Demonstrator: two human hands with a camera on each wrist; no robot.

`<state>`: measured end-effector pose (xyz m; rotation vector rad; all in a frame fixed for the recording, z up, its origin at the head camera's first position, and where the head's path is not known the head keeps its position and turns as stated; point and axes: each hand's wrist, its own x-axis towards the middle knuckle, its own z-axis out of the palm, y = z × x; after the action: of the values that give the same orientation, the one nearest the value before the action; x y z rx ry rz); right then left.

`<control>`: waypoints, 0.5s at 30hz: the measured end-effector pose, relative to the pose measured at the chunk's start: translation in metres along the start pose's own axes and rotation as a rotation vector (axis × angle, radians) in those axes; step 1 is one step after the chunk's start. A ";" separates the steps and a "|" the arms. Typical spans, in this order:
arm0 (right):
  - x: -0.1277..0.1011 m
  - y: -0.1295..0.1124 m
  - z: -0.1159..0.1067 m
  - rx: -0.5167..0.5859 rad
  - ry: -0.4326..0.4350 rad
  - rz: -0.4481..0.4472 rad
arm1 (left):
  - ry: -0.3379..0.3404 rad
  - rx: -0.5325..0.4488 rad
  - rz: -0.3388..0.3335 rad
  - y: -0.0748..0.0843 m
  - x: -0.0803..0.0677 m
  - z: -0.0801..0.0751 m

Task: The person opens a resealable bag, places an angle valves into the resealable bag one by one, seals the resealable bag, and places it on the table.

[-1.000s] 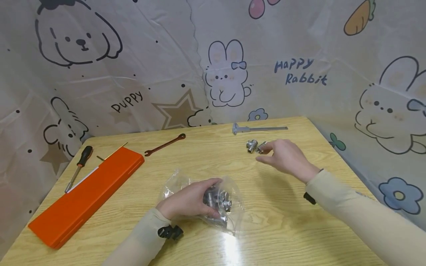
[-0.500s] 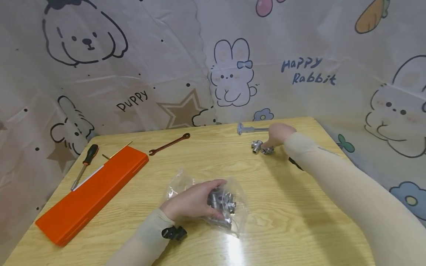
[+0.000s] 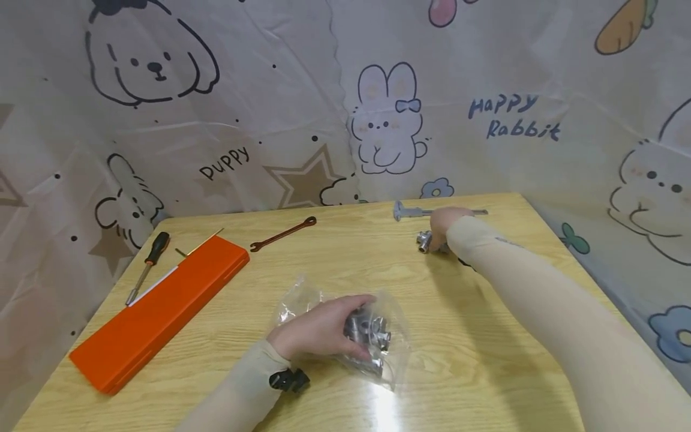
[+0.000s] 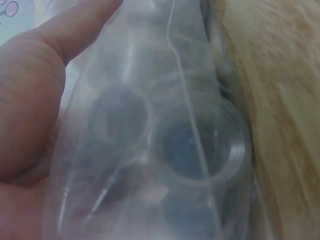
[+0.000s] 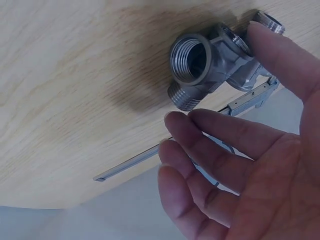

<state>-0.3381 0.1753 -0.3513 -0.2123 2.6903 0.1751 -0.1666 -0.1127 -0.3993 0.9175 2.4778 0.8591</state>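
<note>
Wooden table [image 3: 335,264] before a cartoon-print backdrop [image 3: 270,108]; left hand [image 3: 318,330] grips the bag of fittings [image 3: 372,336], right hand [image 5: 250,165], fingers loosely spread, touches a tee fitting [image 5: 210,65]

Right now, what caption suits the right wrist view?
Right hand reaching a threaded metal tee fitting on the wooden table.

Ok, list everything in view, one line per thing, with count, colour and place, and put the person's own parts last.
table: one, light wood, under everything.
orange case: one, orange, left side.
screwdriver: one, black handle, left of the case.
wrench: one, dark brown, rear centre.
caliper: one, silver, rear right.
tee pipe fitting: one, silver, before the caliper.
plastic bag: one, clear, holding silver fittings, front centre.
backdrop sheet: one, pale with cartoon prints, behind.
left hand: grips the bag.
right hand: fingers straight, index touching the tee fitting.
</note>
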 end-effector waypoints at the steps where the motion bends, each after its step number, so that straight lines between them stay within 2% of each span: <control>1: 0.002 0.000 0.000 0.003 -0.003 0.001 | 0.001 0.002 0.000 0.000 0.000 0.000; 9: -0.001 0.001 0.001 -0.001 -0.031 -0.018 | -0.006 0.013 -0.013 -0.001 -0.001 0.002; 15: -0.020 0.004 -0.009 0.014 -0.150 -0.075 | -0.005 0.008 -0.022 -0.001 -0.001 0.000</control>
<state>-0.3250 0.1801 -0.3340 -0.2836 2.5294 0.1431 -0.1666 -0.1140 -0.3994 0.8925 2.4842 0.8394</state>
